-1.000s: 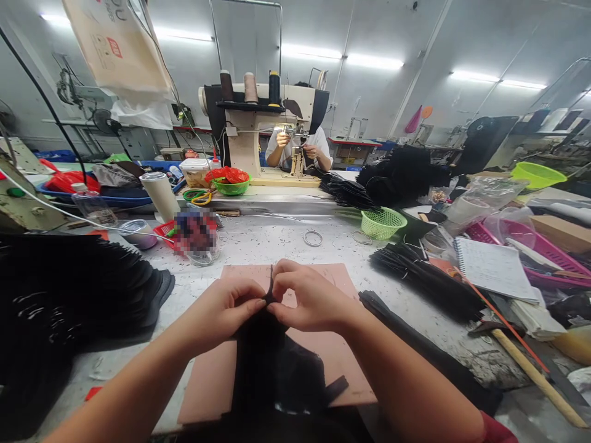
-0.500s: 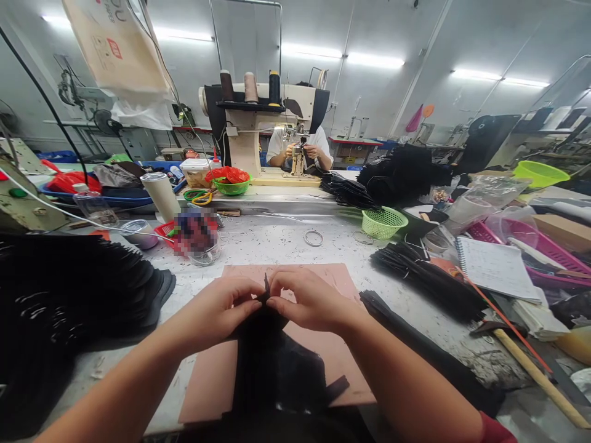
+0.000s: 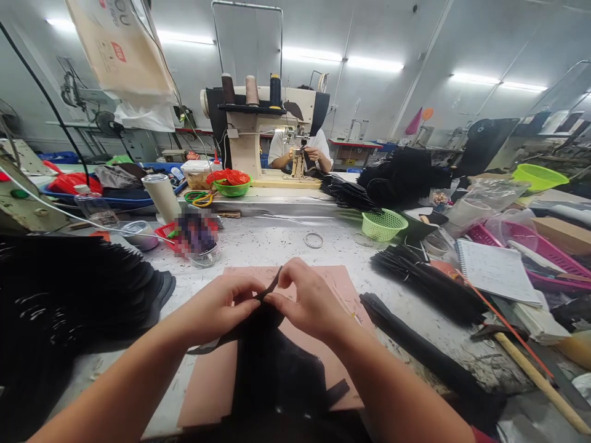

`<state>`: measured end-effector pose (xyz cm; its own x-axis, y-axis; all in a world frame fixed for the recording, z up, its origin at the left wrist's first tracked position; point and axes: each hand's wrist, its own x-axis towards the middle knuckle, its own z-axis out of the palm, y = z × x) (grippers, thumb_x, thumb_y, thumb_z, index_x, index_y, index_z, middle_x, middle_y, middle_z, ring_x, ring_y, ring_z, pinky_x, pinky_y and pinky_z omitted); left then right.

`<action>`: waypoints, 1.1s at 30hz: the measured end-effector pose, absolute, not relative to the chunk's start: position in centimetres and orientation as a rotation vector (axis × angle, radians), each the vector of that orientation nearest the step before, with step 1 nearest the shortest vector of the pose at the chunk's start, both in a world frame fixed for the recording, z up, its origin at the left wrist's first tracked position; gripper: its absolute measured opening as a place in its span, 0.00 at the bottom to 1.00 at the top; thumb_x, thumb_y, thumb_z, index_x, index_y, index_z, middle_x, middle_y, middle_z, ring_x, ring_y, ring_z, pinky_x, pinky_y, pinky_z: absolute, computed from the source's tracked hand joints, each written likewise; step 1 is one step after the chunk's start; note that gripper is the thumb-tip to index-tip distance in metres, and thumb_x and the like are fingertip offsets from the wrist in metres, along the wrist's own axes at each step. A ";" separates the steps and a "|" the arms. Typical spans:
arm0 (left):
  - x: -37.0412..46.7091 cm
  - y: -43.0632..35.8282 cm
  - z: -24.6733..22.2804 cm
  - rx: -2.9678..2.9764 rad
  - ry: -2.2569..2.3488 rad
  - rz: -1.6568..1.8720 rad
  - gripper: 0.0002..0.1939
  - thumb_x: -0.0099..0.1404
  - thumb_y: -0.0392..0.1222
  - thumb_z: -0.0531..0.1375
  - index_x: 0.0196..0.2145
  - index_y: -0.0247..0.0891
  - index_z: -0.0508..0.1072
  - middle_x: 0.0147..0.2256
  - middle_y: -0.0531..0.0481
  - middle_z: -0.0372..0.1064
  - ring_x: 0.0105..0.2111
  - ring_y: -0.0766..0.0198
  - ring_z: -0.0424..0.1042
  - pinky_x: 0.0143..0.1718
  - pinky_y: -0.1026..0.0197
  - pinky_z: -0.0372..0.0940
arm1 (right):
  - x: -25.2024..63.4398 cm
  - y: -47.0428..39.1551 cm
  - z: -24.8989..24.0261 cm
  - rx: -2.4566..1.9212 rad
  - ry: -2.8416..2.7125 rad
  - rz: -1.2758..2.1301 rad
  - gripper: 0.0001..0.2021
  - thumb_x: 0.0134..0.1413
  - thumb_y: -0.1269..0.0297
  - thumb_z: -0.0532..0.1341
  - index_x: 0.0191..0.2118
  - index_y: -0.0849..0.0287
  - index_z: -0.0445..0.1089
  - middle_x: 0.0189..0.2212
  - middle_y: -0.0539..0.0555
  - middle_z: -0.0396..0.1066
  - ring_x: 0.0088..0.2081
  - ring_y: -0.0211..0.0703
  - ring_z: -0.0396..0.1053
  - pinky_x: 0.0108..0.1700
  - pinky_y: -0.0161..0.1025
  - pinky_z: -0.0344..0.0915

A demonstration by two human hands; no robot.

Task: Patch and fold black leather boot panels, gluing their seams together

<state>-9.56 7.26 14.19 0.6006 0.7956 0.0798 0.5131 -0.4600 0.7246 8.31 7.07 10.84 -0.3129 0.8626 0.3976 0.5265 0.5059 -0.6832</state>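
Black sheet material, perhaps leather or fabric, forms a piece (image 3: 277, 369) that hangs over the pink board (image 3: 207, 387) towards me. My left hand (image 3: 226, 304) pinches its upper edge between thumb and fingers. Close beside it, my right hand (image 3: 302, 298) pinches the same edge, where a thin black strip (image 3: 272, 284) slants up to the index finger. A dark flap pokes out beneath my left wrist. Whether the strip is joined to the larger piece is hidden by my fingers.
Stacked black pieces (image 3: 83, 295) lie at left; black bundles (image 3: 429, 283) and a wooden-handled hammer (image 3: 540, 375) at right. Ahead are a metal ring (image 3: 314, 240), a green basket (image 3: 384, 225), scissors (image 3: 201, 198) and a sewing machine (image 3: 244, 141), with a person working behind it.
My right hand has lifted slightly and turned, drawing the thin strip up to the right. A dark flap now shows under my left wrist. Both hands keep their pinch.
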 end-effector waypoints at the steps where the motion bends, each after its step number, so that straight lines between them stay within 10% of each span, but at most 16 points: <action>1: -9.6 7.2 14.1 2.139 1.022 0.582 0.10 0.57 0.38 0.52 0.32 0.38 0.72 0.26 0.55 0.68 0.26 0.68 0.64 0.29 0.68 0.59 | 8.2 7.1 10.5 -1.148 -1.881 0.618 0.12 0.41 0.66 0.64 0.34 0.60 0.62 0.33 0.53 0.65 0.32 0.41 0.64 0.36 0.39 0.62; 7: -9.5 6.4 13.1 2.117 1.188 0.658 0.10 0.58 0.39 0.52 0.32 0.39 0.72 0.31 0.51 0.71 0.33 0.63 0.68 0.35 0.64 0.62 | 6.7 6.7 8.7 -0.885 -1.608 0.901 0.02 0.45 0.68 0.58 0.28 0.59 0.65 0.25 0.50 0.68 0.28 0.38 0.67 0.31 0.36 0.65; 22: -9.5 7.2 12.5 2.459 1.453 0.812 0.14 0.61 0.34 0.47 0.38 0.39 0.70 0.34 0.49 0.74 0.34 0.62 0.72 0.36 0.63 0.64 | 5.8 8.6 9.4 -0.709 -1.845 -0.347 0.09 0.54 0.76 0.53 0.39 0.57 0.58 0.28 0.53 0.68 0.29 0.42 0.64 0.33 0.41 0.63; 29: -10.6 8.6 12.0 2.424 1.487 1.156 0.15 0.60 0.32 0.46 0.31 0.39 0.72 0.27 0.51 0.73 0.26 0.65 0.72 0.28 0.66 0.65 | 7.1 10.6 8.8 -1.009 -2.070 0.401 0.08 0.49 0.68 0.58 0.37 0.57 0.67 0.34 0.54 0.68 0.30 0.40 0.66 0.31 0.38 0.64; 33: -11.8 8.7 9.4 2.412 1.563 1.220 0.16 0.63 0.39 0.48 0.46 0.38 0.68 0.47 0.43 0.69 0.49 0.56 0.67 0.47 0.56 0.64 | 6.2 12.8 6.7 -1.176 -1.869 0.791 0.05 0.48 0.70 0.55 0.28 0.58 0.68 0.23 0.49 0.69 0.26 0.40 0.66 0.29 0.36 0.63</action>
